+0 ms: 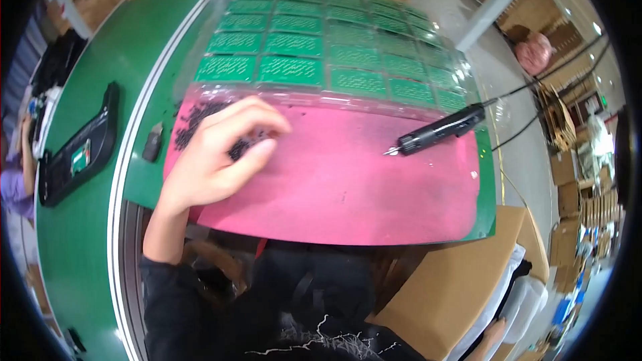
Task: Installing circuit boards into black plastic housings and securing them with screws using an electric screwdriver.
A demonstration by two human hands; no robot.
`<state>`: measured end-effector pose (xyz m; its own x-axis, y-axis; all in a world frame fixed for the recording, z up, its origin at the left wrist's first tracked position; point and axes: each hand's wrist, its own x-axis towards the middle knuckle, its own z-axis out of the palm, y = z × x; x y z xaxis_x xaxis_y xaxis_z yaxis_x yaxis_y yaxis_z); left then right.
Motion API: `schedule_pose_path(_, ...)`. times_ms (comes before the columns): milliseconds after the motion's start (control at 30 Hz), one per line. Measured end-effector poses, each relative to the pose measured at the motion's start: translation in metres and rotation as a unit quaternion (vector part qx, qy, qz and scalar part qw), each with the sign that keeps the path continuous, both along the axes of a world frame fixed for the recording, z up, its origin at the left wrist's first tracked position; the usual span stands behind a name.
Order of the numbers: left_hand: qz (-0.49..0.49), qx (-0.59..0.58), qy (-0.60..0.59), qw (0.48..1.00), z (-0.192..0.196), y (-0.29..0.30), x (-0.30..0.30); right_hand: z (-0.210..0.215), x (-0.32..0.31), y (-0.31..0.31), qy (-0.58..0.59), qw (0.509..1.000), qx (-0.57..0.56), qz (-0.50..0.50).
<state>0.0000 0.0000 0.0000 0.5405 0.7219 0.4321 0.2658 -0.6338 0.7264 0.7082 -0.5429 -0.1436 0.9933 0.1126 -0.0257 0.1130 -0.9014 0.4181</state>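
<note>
My left hand [217, 157] hovers over the left side of a pink mat [334, 187]. Its fingers are curved, thumb and forefinger apart, with nothing visible between them. Small black parts [194, 124], possibly screws, lie in a loose heap beside and behind this hand. At the lower right, my right hand [493, 335] reaches into a cardboard box [445, 274] and grips a long black piece [516, 281] among white wrapping [525, 304]; the picture's edge cuts off part of this hand. A black electric screwdriver [441, 130] lies on the mat's right side, its bit pointing left.
Clear plastic trays of green circuit boards [291, 70] line the back of the mat. A small dark object [153, 144] sits left of it. On the green bench [87, 227] rests a black housing [80, 154] with a circuit board inside. Another person's arm [27, 154] shows far left.
</note>
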Motion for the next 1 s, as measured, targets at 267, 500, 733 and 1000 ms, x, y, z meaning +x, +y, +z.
schedule_pose_path(267,-0.081,0.029,0.094,0.992,-0.006,-0.007,0.022,0.174,-0.019,-0.016,-0.512,0.8,0.146,0.278)
schedule_pose_path(500,-0.185,0.037,0.119,0.975,0.0,-0.015,0.07,0.257,-0.044,0.092,-0.074,0.74,0.636,0.204)
schedule_pose_path(733,-0.075,0.027,0.128,0.989,-0.012,-0.006,0.11,0.164,-0.28,0.297,0.397,0.558,0.718,0.126)
schedule_pose_path(1000,-0.065,0.066,0.259,0.961,-0.026,0.031,0.072,0.151,-0.331,0.363,0.704,0.598,0.298,0.243)
